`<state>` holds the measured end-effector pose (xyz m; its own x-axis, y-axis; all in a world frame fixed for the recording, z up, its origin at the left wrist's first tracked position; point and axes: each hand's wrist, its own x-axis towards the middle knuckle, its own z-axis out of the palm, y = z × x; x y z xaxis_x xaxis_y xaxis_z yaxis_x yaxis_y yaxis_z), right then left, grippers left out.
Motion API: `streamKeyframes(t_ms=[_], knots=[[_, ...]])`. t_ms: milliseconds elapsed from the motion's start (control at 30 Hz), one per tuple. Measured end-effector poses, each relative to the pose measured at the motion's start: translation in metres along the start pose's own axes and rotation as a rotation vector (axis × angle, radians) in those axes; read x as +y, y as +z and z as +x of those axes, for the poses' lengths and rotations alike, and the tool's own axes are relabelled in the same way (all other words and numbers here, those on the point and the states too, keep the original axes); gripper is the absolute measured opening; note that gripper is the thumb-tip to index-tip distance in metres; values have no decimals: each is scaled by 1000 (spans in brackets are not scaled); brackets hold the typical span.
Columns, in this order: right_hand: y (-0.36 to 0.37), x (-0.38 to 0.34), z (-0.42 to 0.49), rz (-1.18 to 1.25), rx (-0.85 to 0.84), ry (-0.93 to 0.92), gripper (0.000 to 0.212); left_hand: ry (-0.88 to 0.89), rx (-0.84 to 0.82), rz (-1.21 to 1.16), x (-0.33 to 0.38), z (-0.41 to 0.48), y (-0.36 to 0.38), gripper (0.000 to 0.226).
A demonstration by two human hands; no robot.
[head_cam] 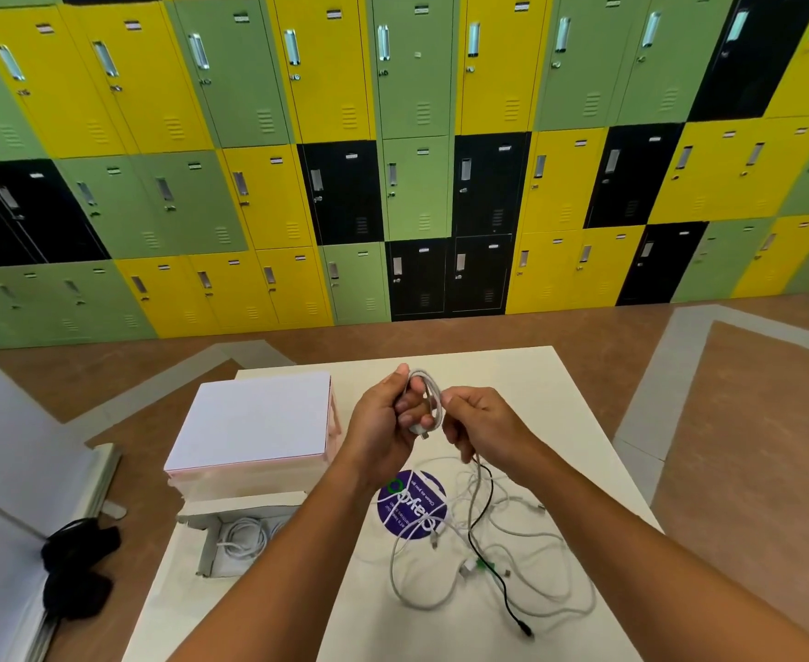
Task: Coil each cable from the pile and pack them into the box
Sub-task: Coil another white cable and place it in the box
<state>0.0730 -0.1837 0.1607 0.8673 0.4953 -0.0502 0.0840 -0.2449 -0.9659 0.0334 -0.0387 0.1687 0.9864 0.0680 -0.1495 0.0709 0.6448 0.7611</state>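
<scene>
Left hand (383, 422) fingers curled round a white cable coil (426, 398); right hand (476, 422) pinches its strand (pile (488, 551) on table (512, 375) below).

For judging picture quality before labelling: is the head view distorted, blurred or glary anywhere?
Head view: wide-angle distortion bends the lockers and table edges; light is even, shadows faint; small glare on locker handles; left hand, right hand and the cable they hold are sharp enough.

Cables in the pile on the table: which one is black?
The thin black cable snaking through the loose pile; every other cable there is white or grey.
</scene>
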Motion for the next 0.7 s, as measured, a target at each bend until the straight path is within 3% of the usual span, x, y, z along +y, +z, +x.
streamKeyframes(t_ms=[133, 200, 267, 367, 467, 567, 700], knots=[[17, 17, -7, -124, -93, 104, 29, 67, 69, -201, 5, 6, 1, 42], [30, 23, -15, -199, -172, 170, 29, 158, 85, -168, 4, 8, 1, 41], [38, 21, -22, -323, -238, 177, 29, 267, 145, 44, -1, 10, -2, 38], [38, 6, -21, -649, -267, 32, 27, 362, 188, 563, -13, 10, -16, 34], [26, -16, -15, -922, -233, -119, 24, 290, 32, 896, -20, 2, -33, 37], [11, -40, -9, -1027, -186, -165, 20, 182, -111, 985, -18, -8, -31, 45], [-12, -51, -1, -915, -17, -140, 10, -50, -180, 685, -11, -11, -20, 53]])
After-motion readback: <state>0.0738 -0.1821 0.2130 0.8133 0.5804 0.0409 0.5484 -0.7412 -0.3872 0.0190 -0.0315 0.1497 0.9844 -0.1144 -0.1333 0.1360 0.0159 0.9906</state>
